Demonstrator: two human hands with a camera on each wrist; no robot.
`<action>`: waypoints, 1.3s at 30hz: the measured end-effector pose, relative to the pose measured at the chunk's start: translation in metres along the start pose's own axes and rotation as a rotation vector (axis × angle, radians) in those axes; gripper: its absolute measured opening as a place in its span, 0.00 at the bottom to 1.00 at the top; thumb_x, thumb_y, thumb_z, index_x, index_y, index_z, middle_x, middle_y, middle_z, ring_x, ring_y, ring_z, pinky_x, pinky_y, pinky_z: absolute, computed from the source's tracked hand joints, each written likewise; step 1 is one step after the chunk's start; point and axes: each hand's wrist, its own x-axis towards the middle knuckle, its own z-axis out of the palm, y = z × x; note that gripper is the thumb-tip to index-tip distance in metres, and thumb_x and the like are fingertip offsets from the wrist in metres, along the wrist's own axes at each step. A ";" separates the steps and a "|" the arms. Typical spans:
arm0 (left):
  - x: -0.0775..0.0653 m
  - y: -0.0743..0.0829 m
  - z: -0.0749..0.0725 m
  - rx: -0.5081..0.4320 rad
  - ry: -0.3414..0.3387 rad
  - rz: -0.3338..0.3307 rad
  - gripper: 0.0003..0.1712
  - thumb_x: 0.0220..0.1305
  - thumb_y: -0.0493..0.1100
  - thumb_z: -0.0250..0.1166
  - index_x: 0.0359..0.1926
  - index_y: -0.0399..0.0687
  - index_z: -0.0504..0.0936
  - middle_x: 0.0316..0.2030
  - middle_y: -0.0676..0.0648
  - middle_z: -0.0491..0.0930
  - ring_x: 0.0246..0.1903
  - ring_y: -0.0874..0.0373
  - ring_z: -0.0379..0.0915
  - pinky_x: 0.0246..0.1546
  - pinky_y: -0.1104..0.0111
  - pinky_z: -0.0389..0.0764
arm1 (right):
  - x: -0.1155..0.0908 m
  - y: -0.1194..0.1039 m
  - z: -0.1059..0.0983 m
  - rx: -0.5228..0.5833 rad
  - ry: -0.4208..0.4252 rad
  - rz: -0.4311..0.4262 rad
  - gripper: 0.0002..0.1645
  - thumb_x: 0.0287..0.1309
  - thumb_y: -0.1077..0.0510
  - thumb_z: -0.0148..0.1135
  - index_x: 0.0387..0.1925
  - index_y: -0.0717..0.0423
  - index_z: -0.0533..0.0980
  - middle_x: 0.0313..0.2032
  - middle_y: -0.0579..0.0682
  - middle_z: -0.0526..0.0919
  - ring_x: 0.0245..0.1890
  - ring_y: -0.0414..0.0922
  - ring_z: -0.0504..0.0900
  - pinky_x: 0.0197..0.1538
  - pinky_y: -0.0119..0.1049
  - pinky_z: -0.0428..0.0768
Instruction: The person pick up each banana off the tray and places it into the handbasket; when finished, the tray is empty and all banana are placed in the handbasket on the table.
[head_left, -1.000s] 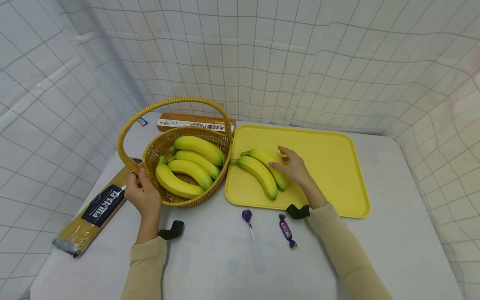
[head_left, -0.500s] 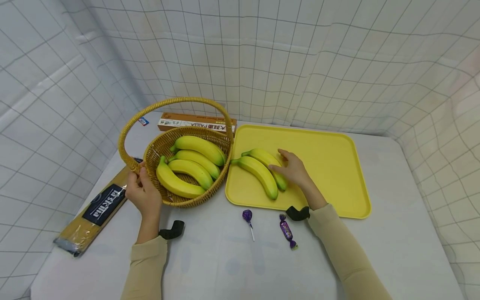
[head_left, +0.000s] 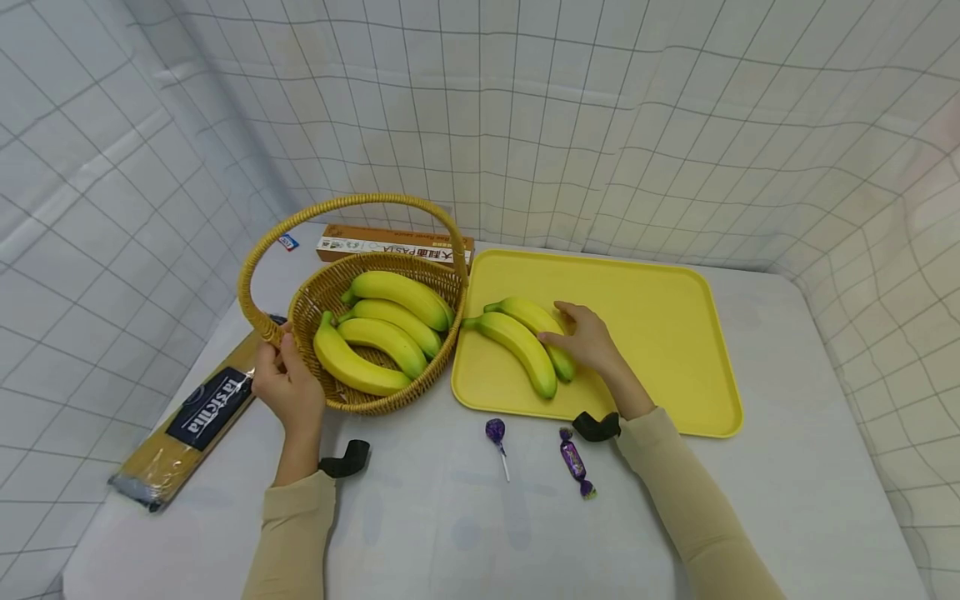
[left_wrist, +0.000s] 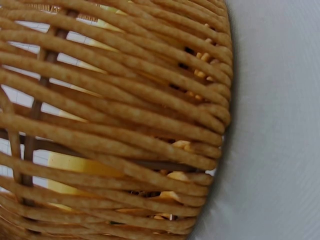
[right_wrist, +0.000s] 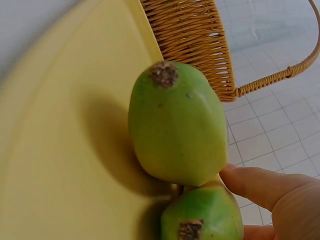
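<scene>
My left hand [head_left: 288, 387] holds the base of the handle on a woven wicker basket [head_left: 382, 404], thumb and fingers pinching it. Several yellow bananas [head_left: 360, 367] with green tips lie inside the basket. The left wrist view is filled by the basket's woven side [left_wrist: 110, 110], and no hand shows there. On a yellow tray [head_left: 645, 333], two more bananas lie side by side. My right hand [head_left: 591, 340] has thumb and fingers about the farther banana [head_left: 528, 315]. In the right wrist view the thumb [right_wrist: 250, 182] touches where the nearer banana [right_wrist: 177, 125] meets the other.
A pasta pack [head_left: 202, 417] lies left of the basket, and a pasta box [head_left: 397, 243] stands behind it. A purple lollipop [head_left: 496, 433] and a wrapped candy [head_left: 574, 462] lie before the tray. Gridded white cloth [head_left: 540, 125] rises behind the table.
My right hand's fingers have come down slightly and drawn closer about the farther banana. My left hand stays on the basket handle.
</scene>
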 end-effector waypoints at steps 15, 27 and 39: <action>0.002 -0.001 0.000 -0.009 0.002 0.013 0.13 0.69 0.29 0.53 0.46 0.22 0.79 0.42 0.26 0.81 0.28 0.79 0.63 0.31 0.83 0.61 | 0.002 0.001 0.003 0.016 -0.019 0.017 0.39 0.63 0.46 0.63 0.69 0.58 0.65 0.63 0.63 0.73 0.61 0.58 0.71 0.63 0.52 0.70; 0.001 -0.004 0.002 0.017 0.009 -0.003 0.14 0.71 0.31 0.51 0.47 0.25 0.80 0.42 0.28 0.82 0.30 0.77 0.65 0.32 0.84 0.61 | 0.001 0.002 0.006 0.042 0.001 0.026 0.37 0.62 0.47 0.63 0.68 0.58 0.67 0.61 0.63 0.75 0.57 0.58 0.73 0.59 0.53 0.73; 0.001 -0.003 0.000 0.016 0.002 -0.003 0.14 0.70 0.32 0.52 0.47 0.24 0.80 0.42 0.28 0.82 0.31 0.80 0.64 0.33 0.83 0.62 | -0.009 -0.011 -0.007 0.084 0.073 0.038 0.36 0.62 0.47 0.63 0.68 0.55 0.68 0.61 0.62 0.75 0.57 0.57 0.73 0.56 0.51 0.75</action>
